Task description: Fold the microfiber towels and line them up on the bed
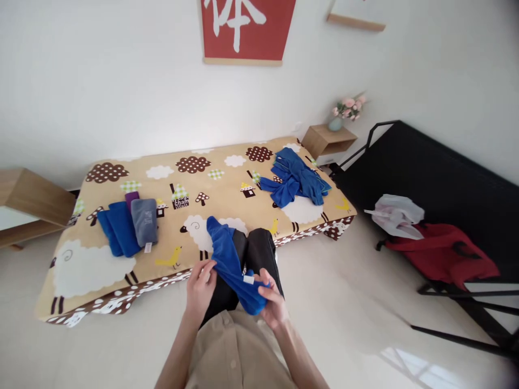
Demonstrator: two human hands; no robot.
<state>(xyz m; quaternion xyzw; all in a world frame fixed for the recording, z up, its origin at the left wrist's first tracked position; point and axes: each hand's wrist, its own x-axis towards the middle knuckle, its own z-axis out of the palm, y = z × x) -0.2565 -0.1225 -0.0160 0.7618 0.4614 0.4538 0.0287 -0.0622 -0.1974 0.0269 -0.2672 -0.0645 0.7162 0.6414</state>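
A blue towel (229, 256) with a small white tag hangs loosely over my lap, between both hands. My left hand (200, 283) pinches its left edge. Its other end, beside the tag, is gripped by my right hand (272, 297). On the bed's left part lie folded blue towels (121, 229), a grey towel (145, 221) with a white tag, and a bit of a purple towel (132, 199) showing behind them. Toward the right end of the bed is a crumpled pile of blue cloth (298, 178), part of it darker with thin light trim.
The low bed (162, 186) has a tan sheet printed with sheep. A wooden nightstand (324, 138) with a flower vase (335, 124) stands at its right. Further right, a black-framed bed (438, 178) bears a plastic bag (397, 213) and red cloth (450, 254).
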